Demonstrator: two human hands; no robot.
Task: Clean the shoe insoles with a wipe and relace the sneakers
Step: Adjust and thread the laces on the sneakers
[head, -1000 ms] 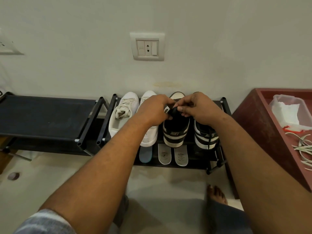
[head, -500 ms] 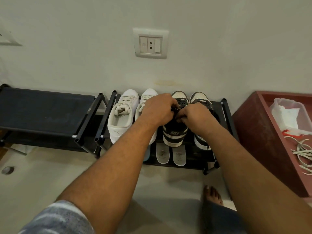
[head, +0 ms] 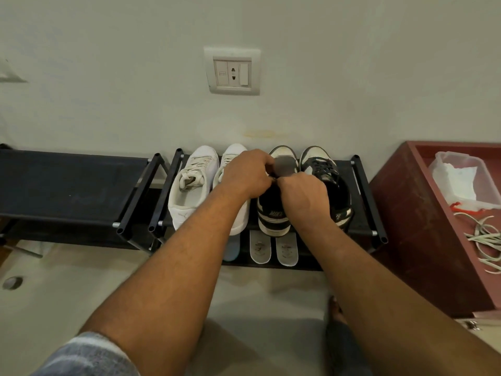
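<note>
A slip is being risked right at the fingertips. The black-and-white sneaker [head: 273, 218] is being worked at its throat while standing on the top shelf of the shoe rack [head: 363, 191], its heel out over the front bar. A hard pull toward the body could be tipping it off onto the floor. A lace end could also be getting dragged out of its eyelet if the grip is being shifted carelessly.

The left hand [head: 248, 175] is being curled tightly over the front of the sneaker's opening. The right hand [head: 303, 198] is being closed in the same way just behind it, knuckles up, and the two hands are touching. A dark flap [head: 284, 165] at the throat, blurred by motion, is being pinched between them. Whether it is the tongue alone or a lace with it cannot be told, since the fingertips are being hidden by the backs of the hands.

Just beside the right hand, the second black-and-white sneaker [head: 322, 165] is being shown with black laces in place. On the other side, two white sneakers [head: 189, 191] are standing laced, one partly covered by the left forearm. On the lower shelf, pale insoles [head: 260, 248] are lying flat, out of the shoes. Well apart on the right, a red tray [head: 406, 213] is carrying a plastic tub [head: 461, 175] of white sheets and some loose laces [head: 485, 240].
</note>
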